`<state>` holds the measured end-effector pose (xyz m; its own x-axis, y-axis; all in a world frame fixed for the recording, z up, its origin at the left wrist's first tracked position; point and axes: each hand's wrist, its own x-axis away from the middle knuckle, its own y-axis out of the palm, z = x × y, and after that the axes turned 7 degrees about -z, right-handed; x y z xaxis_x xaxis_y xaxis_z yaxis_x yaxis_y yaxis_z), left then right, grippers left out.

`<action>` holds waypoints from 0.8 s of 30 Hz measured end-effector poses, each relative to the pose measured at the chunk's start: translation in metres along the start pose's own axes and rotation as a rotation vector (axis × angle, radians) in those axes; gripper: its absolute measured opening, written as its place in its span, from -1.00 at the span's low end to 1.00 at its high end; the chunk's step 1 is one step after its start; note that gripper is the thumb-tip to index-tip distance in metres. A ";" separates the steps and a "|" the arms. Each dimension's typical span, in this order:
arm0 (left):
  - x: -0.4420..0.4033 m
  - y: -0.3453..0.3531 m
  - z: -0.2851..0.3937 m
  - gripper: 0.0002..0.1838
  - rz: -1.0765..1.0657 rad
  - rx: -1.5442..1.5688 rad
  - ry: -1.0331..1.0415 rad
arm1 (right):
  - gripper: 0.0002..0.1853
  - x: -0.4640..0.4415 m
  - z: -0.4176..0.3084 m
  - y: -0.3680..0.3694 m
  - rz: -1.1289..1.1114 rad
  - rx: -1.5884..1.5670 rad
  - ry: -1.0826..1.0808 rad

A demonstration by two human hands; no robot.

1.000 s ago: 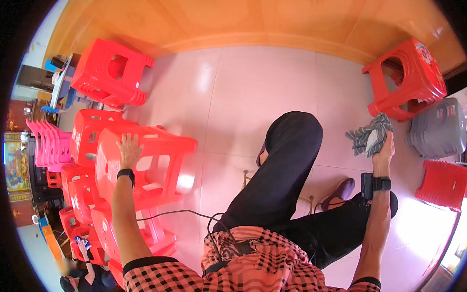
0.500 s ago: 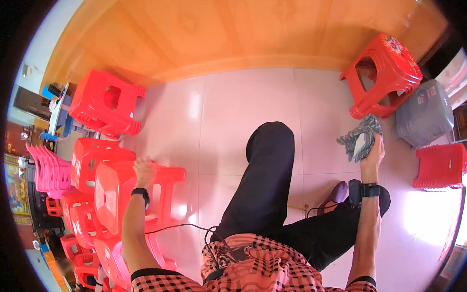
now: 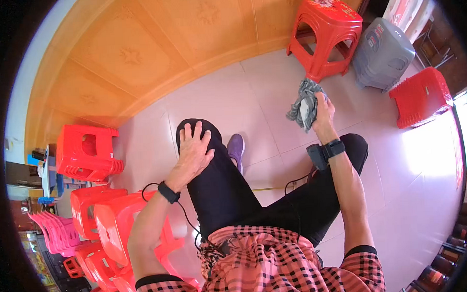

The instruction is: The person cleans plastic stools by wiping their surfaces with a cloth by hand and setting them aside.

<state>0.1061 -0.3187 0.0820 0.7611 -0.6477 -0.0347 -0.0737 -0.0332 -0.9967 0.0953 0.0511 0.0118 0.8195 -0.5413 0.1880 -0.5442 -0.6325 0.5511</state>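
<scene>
My left hand (image 3: pixel 194 151) lies on the knee of my black trousers (image 3: pixel 225 198), fingers spread, holding nothing. In my right hand (image 3: pixel 323 112) is a crumpled grey striped cloth (image 3: pixel 306 105) with a white patch, held above the floor. Just beyond the cloth stands a red stool (image 3: pixel 329 24) with a flower print on its seat. A grey stool stack (image 3: pixel 382 56) is to its right. To the left of my left arm are red stools (image 3: pixel 110 227).
A red stool stack (image 3: pixel 89 151) stands near the wooden panelling (image 3: pixel 153 51) at left. Pink chairs (image 3: pixel 56 232) are stacked at the far left. Another red stack (image 3: pixel 422 98) is at right. A thin black cable (image 3: pixel 187 214) runs from my left wrist.
My left hand has moved off the red stool onto my knee. The view has turned right, bringing the flower-print stool nearer to the cloth, which stays in my right hand.
</scene>
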 end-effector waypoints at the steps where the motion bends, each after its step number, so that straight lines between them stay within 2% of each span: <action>1: 0.005 -0.001 0.002 -0.49 -0.004 -0.006 -0.003 | -0.75 -0.002 -0.001 -0.003 -0.002 -0.006 0.005; 3: 0.016 -0.001 -0.001 -0.56 -0.254 -0.110 0.089 | -0.74 -0.004 -0.002 -0.002 0.044 -0.022 -0.002; 5: 0.038 0.008 0.007 -0.66 -0.278 -0.198 0.240 | -0.73 0.002 -0.007 -0.003 -0.010 -0.047 0.006; 7: 0.047 0.011 0.018 -0.69 -0.409 -0.030 0.313 | -0.72 0.005 -0.013 0.003 0.002 -0.010 -0.018; 10: 0.081 0.039 0.032 -0.69 -0.468 0.382 0.372 | -0.72 0.012 -0.020 0.014 -0.005 -0.004 0.009; 11: 0.081 0.038 0.030 -0.69 -0.470 0.392 0.365 | -0.72 0.015 -0.021 0.019 0.003 0.000 0.027; 13: 0.076 0.022 0.022 -0.68 -0.312 0.129 0.233 | -0.73 0.020 -0.020 0.028 -0.032 0.004 0.050; 14: 0.066 0.010 0.010 -0.62 -0.359 -0.070 0.118 | -0.74 0.021 -0.018 0.029 -0.066 -0.002 0.066; 15: 0.060 0.010 -0.009 -0.56 -0.261 -0.045 0.033 | -0.74 0.020 -0.016 0.028 -0.066 0.013 0.079; 17: 0.052 0.018 -0.045 -0.67 -0.141 0.148 -0.010 | -0.77 0.014 -0.012 0.027 -0.069 0.060 0.109; 20: 0.033 0.019 -0.046 -0.70 -0.132 0.221 0.063 | -0.77 0.007 -0.004 0.011 -0.090 0.182 0.088; 22: 0.025 0.028 -0.032 -0.74 -0.224 0.359 0.335 | -0.76 0.015 -0.018 0.014 -0.103 0.192 0.205; 23: 0.021 0.029 -0.026 -0.74 -0.232 0.376 0.321 | -0.76 0.016 -0.021 0.015 -0.121 0.187 0.307; 24: 0.017 0.030 -0.020 -0.75 -0.177 0.420 0.278 | -0.74 0.012 -0.013 0.005 -0.110 0.185 0.294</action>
<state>0.1034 -0.3460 0.0534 0.5351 -0.8388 0.1005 0.3483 0.1106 -0.9308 0.1044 0.0487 0.0277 0.8771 -0.2986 0.3764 -0.4507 -0.7825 0.4296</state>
